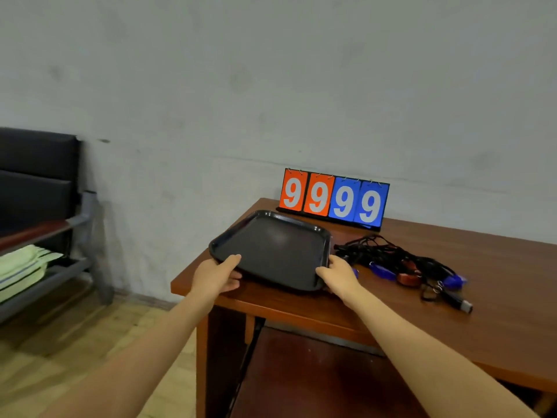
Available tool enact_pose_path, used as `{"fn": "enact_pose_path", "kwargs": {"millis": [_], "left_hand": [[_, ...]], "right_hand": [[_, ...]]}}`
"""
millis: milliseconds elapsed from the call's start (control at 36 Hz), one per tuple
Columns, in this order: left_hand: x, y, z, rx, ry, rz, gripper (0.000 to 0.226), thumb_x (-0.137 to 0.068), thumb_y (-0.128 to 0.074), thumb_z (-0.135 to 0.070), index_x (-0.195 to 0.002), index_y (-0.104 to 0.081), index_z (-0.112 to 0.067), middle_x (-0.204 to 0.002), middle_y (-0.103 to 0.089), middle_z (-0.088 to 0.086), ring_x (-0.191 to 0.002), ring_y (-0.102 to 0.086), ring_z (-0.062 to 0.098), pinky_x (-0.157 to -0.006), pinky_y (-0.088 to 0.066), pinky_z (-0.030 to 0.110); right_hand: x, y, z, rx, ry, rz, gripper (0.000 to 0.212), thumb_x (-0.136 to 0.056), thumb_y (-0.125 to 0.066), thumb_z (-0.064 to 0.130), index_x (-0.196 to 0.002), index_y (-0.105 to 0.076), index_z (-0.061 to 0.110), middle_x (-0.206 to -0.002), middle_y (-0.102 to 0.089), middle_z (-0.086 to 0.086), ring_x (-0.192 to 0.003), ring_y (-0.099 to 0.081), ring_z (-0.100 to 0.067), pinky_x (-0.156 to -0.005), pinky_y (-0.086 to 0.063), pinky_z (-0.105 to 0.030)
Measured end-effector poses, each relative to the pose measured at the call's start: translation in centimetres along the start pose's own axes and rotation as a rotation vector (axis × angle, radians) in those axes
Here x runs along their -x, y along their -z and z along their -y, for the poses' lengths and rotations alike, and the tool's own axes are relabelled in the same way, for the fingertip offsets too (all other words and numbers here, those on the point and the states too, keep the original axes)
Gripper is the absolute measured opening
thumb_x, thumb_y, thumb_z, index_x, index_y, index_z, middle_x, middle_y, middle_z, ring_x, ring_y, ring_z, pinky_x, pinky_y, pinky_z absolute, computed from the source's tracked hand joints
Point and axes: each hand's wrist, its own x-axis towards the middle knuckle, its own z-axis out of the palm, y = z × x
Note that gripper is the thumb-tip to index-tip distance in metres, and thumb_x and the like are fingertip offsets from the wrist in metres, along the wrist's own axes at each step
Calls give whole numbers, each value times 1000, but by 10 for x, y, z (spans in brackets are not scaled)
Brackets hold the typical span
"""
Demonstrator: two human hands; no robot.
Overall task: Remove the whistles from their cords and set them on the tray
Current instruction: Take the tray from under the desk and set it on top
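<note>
Both hands, left hand (pixel 217 274) and right hand (pixel 339 274), hold the empty black plastic tray (pixel 271 245) by its near rim, fingers curled around it, on the brown wooden bench (pixel 482 267); tangled black cords (pixel 382 251) with blue and red whistles (pixel 391 273) lie at three o'clock.

Left hand (pixel 217 276), right hand (pixel 340 274) outstretched, gripping.

Glossy black plastic tray (pixel 272 247). Reddish-brown wooden table (pixel 470 267). Flip scoreboard (pixel 334 200): two orange, two blue cards, white 9s. Black tangled cords (pixel 388 251); blue whistles (pixel 381 270), one red-brown.
</note>
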Motion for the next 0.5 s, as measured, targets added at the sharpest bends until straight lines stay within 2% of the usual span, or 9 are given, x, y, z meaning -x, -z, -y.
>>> {"fn": "enact_pose_path", "kwargs": {"millis": [83,167,278,417,500], "left_hand": [[-9,-1,4,-195,-31,-2,25,-94,-57,-39,-91,-58,-14,-76,-72,6,-68,-69,19,-80,-59,35],[-17,-1,6,-366,-46,-23,37,-95,-52,-43,-81,-63,-11,-64,-70,4,-63,-68,20,-77,-59,36],[-23,-2,3,-570,-64,-17,43,-98,-44,-45,-78,-63,-11,-59,-65,1,-55,-61,14,-58,-52,25],[-21,-9,2,-758,-68,-49,49,-94,-45,-54,-71,-63,-15,-54,-62,-6,-54,-59,11,-71,-52,29],[-12,-15,2,-849,-63,-107,59,-87,-46,-68,-68,-65,-15,-62,-66,-3,-62,-63,14,-69,-52,29]], "right_hand": [[-12,4,-4,46,9,-6,35,-93,-51,12,-128,-52,13,-93,-65,-6,-53,-54,-15,-37,-36,-21],[-19,4,-5,92,26,-13,35,-94,-51,14,-129,-51,13,-88,-63,-5,-47,-53,-15,-34,-35,-20],[-18,1,-10,84,74,-102,34,-95,-50,13,-128,-55,13,-74,-61,1,-45,-54,-14,-34,-35,-17],[-11,2,-17,-40,88,-228,39,-96,-52,14,-135,-52,13,-76,-66,-5,-50,-58,-19,-40,-44,-23],[-5,7,-20,-48,82,-246,39,-96,-54,14,-134,-52,10,-80,-62,0,-55,-57,-15,-44,-43,-19]]}}
